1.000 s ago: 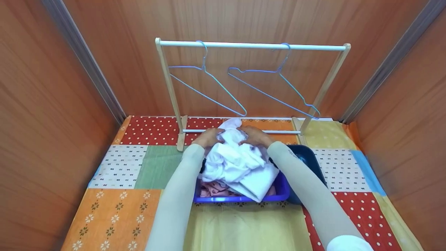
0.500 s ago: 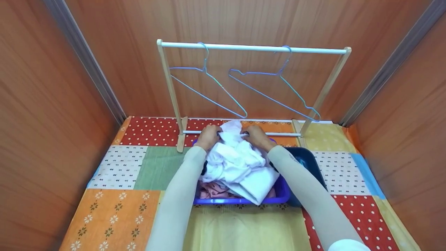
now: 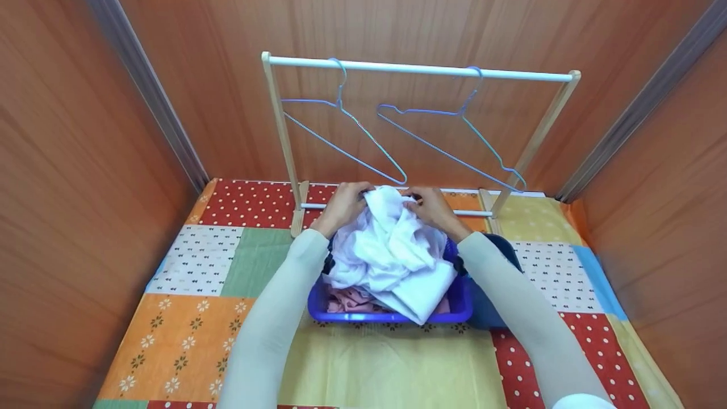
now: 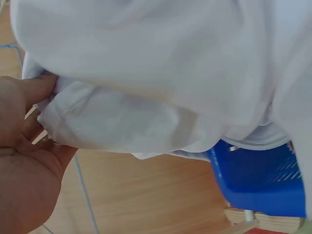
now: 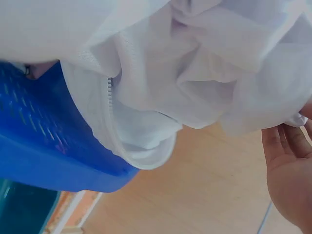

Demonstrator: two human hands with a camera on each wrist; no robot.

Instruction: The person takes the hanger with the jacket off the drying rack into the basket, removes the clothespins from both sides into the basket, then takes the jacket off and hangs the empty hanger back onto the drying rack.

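Note:
A crumpled white garment point(image 3: 392, 244) rises out of a blue-purple plastic basket point(image 3: 392, 316), its lower folds still inside. My left hand point(image 3: 345, 205) pinches its upper left edge between thumb and fingers, as the left wrist view shows up close on the hand point(image 4: 34, 161). On the upper right edge, my right hand point(image 3: 434, 209) pinches the fabric too; in the right wrist view the fingertips of that hand point(image 5: 290, 170) are partly cut off. Zipper teeth point(image 5: 110, 95) show along one fold. Pink cloth point(image 3: 349, 301) lies beneath it in the basket.
Behind the basket stands a small rack with a white bar point(image 3: 409, 67). From it hang two wire hangers, a left hanger point(image 3: 339, 105) and a right hanger point(image 3: 463, 115). A dark teal bin point(image 3: 485, 309) sits against the basket's right side. Wooden panels point(image 3: 68, 142) enclose the patchwork cloth.
Both hands have risen with the white garment's top edge and moved slightly apart, so the fabric stands taller and spreads wider above the basket. The hangers still hang on the bar.

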